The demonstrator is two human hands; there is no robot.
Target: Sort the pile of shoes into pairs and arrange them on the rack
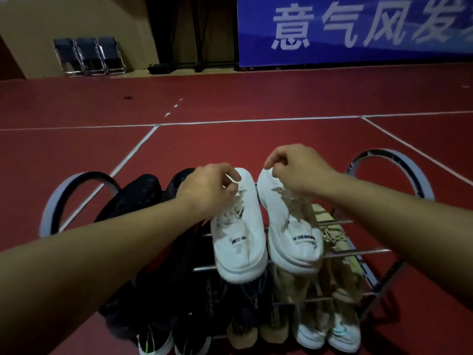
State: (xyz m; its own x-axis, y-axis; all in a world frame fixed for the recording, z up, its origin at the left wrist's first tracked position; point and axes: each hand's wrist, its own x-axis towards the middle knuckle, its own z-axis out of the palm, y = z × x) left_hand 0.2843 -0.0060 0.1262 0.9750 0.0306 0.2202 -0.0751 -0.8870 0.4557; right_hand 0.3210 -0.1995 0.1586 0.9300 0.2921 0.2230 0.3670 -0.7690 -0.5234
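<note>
Two matching white sneakers lie side by side on the top bars of the metal shoe rack (358, 252), heels toward me. My left hand (207, 190) grips the left white sneaker (238, 249) around its laces and toe area. My right hand (294, 170) pinches the toe end of the right white sneaker (297, 242). Black sneakers (143, 196) sit on the rack's left side, partly hidden by my left arm. A beige shoe (330, 231) lies on the right of the top tier.
Lower tiers hold black shoes (204, 303), tan shoes (281, 290) and white shoes with teal marks (340, 331). The rack has curved grey side loops (399, 160). It stands on red court floor (256, 144) with white lines. Folded chairs (89, 56) and a blue banner (358, 29) stand far behind.
</note>
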